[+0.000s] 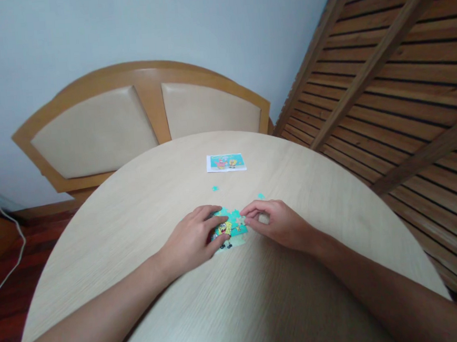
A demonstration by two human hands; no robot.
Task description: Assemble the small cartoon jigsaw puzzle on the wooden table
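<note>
A small, partly joined teal cartoon jigsaw [231, 227] lies in the middle of a round pale wooden table [143, 198]. My left hand [192, 241] rests on its left edge, fingers curled onto the pieces. My right hand [274, 221] sits at the jigsaw's right edge, thumb and fingers pinched together on a piece there. Two loose teal pieces lie beyond: one [214, 188] straight ahead, another [261, 196] just past my right fingers. A printed reference picture [225, 162] of the same cartoon lies farther back.
A wooden bench back with two cream padded panels [141, 120] stands behind the table against a pale wall. A slatted wooden frame [394, 68] leans at the right. A white cable [10, 262] runs along the dark floor at the left.
</note>
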